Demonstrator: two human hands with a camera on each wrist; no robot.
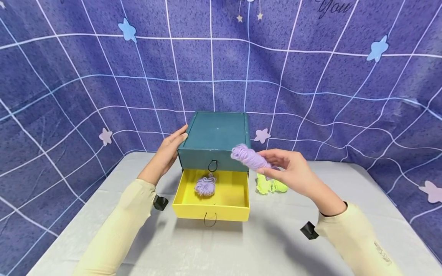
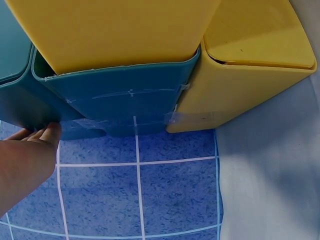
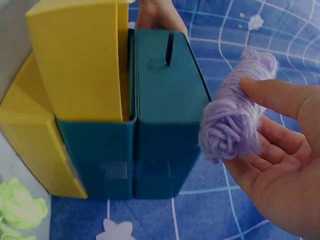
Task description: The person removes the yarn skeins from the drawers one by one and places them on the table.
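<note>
Lilac yarn skein [image 1: 249,157] sits pinched in the right hand [image 1: 293,170], left hand [image 1: 170,150] relaxed against the drawer cabinet [image 1: 217,132]: stowing, seemingly, calling for lowering into its yellow drawer [image 1: 211,212].

Lilac yarn [image 1: 249,157] partly hidden by right grip [image 1: 293,170], green bundle [image 1: 264,184] likewise; sleeves [image 1: 115,230] cut off at head view's bottom

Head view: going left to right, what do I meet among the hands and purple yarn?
Left hand → purple ball → purple skein → right hand.
</note>
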